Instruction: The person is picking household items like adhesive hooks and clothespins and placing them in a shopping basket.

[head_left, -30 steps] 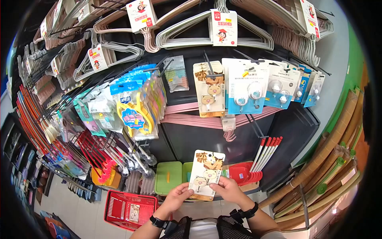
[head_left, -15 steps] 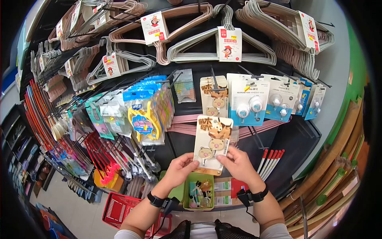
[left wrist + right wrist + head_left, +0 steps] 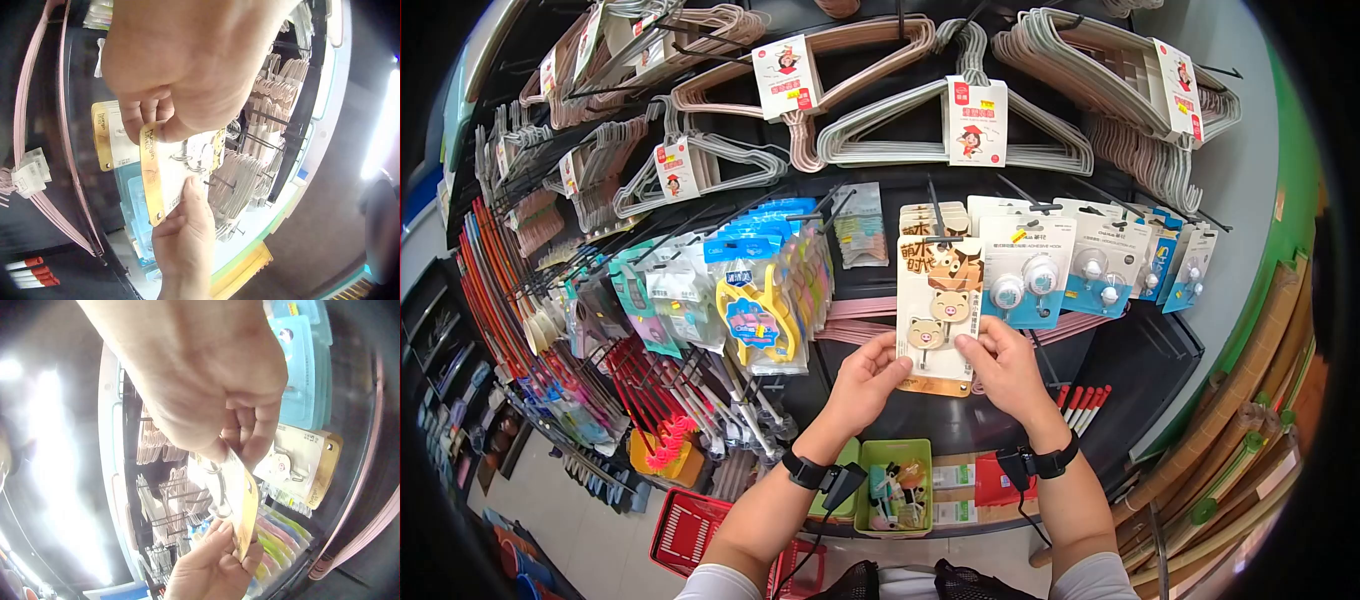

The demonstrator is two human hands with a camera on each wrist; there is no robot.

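Observation:
I hold a card pack of pig-shaped wall hooks (image 3: pixel 938 313) upright in front of a shop display. My left hand (image 3: pixel 870 378) pinches its lower left edge and my right hand (image 3: pixel 1000 368) pinches its lower right edge. The pack's top overlaps a row of the same packs (image 3: pixel 930 219) hanging on a peg behind it. In the left wrist view my left hand (image 3: pixel 164 106) grips the card's edge (image 3: pixel 154 178), and my right hand (image 3: pixel 186 234) shows beyond it. Seen from the right wrist, my right hand (image 3: pixel 240 434) pinches the card (image 3: pixel 240 503).
Blue suction-hook packs (image 3: pixel 1025 270) hang right of the pig packs, and yellow clip packs (image 3: pixel 750 300) hang to the left. Wire hangers (image 3: pixel 955 135) fill the upper pegs. Green bins (image 3: pixel 895 490) sit on a low shelf. A red basket (image 3: pixel 690 535) stands on the floor, bamboo poles (image 3: pixel 1230 440) at right.
Both hands have raised the pig hook pack from waist height, over the green bins, up to the peg row where the same packs hang. The head view tilted upward.

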